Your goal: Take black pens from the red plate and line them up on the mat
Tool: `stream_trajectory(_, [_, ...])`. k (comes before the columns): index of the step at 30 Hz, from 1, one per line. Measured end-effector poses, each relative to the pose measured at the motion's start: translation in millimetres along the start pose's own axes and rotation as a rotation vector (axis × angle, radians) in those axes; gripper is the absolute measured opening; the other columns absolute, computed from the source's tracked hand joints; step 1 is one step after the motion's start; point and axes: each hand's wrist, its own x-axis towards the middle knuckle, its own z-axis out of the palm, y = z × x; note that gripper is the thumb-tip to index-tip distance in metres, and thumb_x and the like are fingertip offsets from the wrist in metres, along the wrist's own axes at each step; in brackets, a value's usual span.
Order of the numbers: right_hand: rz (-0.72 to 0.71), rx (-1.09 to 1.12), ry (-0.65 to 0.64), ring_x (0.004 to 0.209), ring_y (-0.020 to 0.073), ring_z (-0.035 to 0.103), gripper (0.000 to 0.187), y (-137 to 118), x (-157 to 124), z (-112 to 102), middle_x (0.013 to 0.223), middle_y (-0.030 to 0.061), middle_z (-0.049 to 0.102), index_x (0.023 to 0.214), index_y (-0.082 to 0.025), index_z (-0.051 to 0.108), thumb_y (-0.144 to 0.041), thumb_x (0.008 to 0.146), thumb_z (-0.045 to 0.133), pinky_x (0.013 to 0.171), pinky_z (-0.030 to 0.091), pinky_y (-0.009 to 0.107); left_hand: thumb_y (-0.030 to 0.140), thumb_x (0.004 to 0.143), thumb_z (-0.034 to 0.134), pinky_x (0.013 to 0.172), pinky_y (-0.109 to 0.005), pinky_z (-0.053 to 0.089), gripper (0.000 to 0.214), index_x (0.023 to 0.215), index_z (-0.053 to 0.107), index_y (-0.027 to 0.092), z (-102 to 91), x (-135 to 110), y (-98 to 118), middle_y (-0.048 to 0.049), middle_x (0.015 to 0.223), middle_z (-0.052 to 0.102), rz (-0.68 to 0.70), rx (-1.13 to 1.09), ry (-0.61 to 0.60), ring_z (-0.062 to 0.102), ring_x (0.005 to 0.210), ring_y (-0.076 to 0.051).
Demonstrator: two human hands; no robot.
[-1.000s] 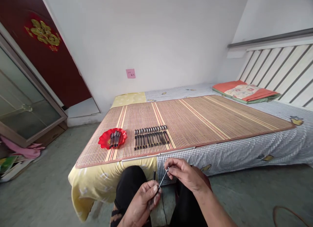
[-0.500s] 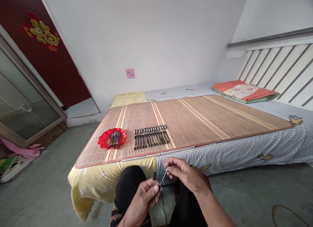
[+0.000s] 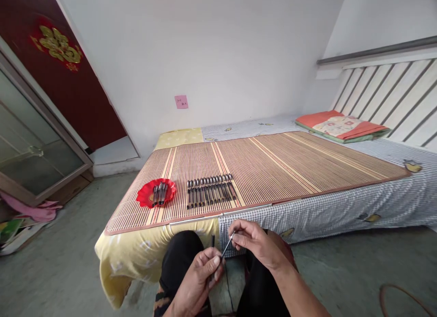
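Low in the view, between my knees, my left hand [image 3: 200,280] grips a dark pen barrel [image 3: 212,242] that sticks up from its fingers. My right hand [image 3: 254,242] pinches the upper end of a thin pen refill [image 3: 226,248], whose lower end reaches the fingers of my left hand. On the striped bamboo mat [image 3: 273,164] ahead lies a neat row of several dark pens [image 3: 210,191]. To its left a red dish [image 3: 145,196] holds a few more pen parts.
The mat covers a bed with a yellow and checked sheet [image 3: 136,258]; a folded orange blanket [image 3: 341,125] lies at its far right. A glass door [image 3: 30,144] and a red door stand left, with clutter on the floor [image 3: 20,221]. A cable loop [image 3: 406,299] lies at the lower right.
Both hands stay close together with small shifts; the barrel in my left hand has straightened a little and the refill remains between the two hands.
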Motion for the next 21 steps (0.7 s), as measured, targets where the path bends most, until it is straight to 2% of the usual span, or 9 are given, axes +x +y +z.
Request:
stream_trajectory(5, [-0.002,-0.008,0.07,0.062,0.0121,0.055,0.03,4,2,12,0.071,-0.0016,0.06,0.087,-0.019,0.064,-0.048,0.087,0.073,0.06,0.044,0.025,0.045,0.074,0.086,0.045,-0.019,0.019,0.037,0.082,0.064,0.016,1.8,2,2,0.0086,0.055,0.042,0.074,0.131,0.105,0.027,0.048,-0.005])
stream_trajectory(9, [-0.045,0.017,0.213,0.063,0.0128,0.057,0.033,17,3,28,0.078,0.0009,0.064,0.087,-0.019,0.065,-0.052,0.09,0.067,0.062,0.047,0.026,0.05,0.076,0.083,0.045,-0.019,0.022,0.04,0.084,0.063,0.017,1.2,5,1,0.0079,0.058,0.045,0.109,0.224,0.186,0.029,0.049,-0.006])
stream_trajectory(12, [-0.068,-0.008,0.348,0.068,0.0145,0.059,0.034,25,6,36,0.08,0.0023,0.066,0.086,-0.02,0.064,-0.054,0.091,0.065,0.068,0.05,0.028,0.057,0.084,0.073,0.047,-0.019,0.025,0.042,0.083,0.062,0.017,2.7,6,-1,0.0063,0.06,0.047,0.12,0.301,0.172,0.032,0.05,-0.007])
stream_trajectory(14, [-0.077,-0.029,0.4,0.067,0.0155,0.059,0.036,27,8,38,0.078,0.0022,0.065,0.086,-0.02,0.063,-0.056,0.09,0.065,0.066,0.05,0.029,0.06,0.092,0.061,0.051,-0.02,0.03,0.044,0.083,0.062,0.016,5.2,6,-1,0.0035,0.063,0.051,0.132,0.352,0.163,0.036,0.054,-0.009])
stream_trajectory(16, [-0.062,-0.081,0.402,0.063,0.0156,0.057,0.036,29,11,39,0.075,0.0013,0.063,0.086,-0.021,0.062,-0.057,0.089,0.065,0.061,0.049,0.029,0.061,0.095,0.053,0.055,-0.021,0.034,0.048,0.082,0.063,0.016,7.4,5,-2,0.0012,0.066,0.054,0.158,0.398,0.184,0.04,0.058,-0.011])
stream_trajectory(18, [-0.035,-0.146,0.368,0.062,0.0163,0.056,0.035,32,12,41,0.072,0.0007,0.061,0.086,-0.022,0.061,-0.057,0.088,0.066,0.059,0.047,0.029,0.063,0.093,0.056,0.059,-0.023,0.038,0.048,0.08,0.064,0.017,8.1,5,-4,0.0002,0.068,0.056,0.19,0.429,0.224,0.044,0.063,-0.013])
stream_trajectory(21, [-0.021,-0.205,0.338,0.068,0.0189,0.06,0.031,41,13,46,0.073,0.0017,0.063,0.084,-0.023,0.059,-0.053,0.089,0.065,0.064,0.049,0.031,0.062,0.09,0.062,0.068,-0.025,0.044,0.045,0.082,0.066,0.018,6.8,7,-9,-0.0004,0.071,0.059,0.213,0.458,0.245,0.049,0.07,-0.017])
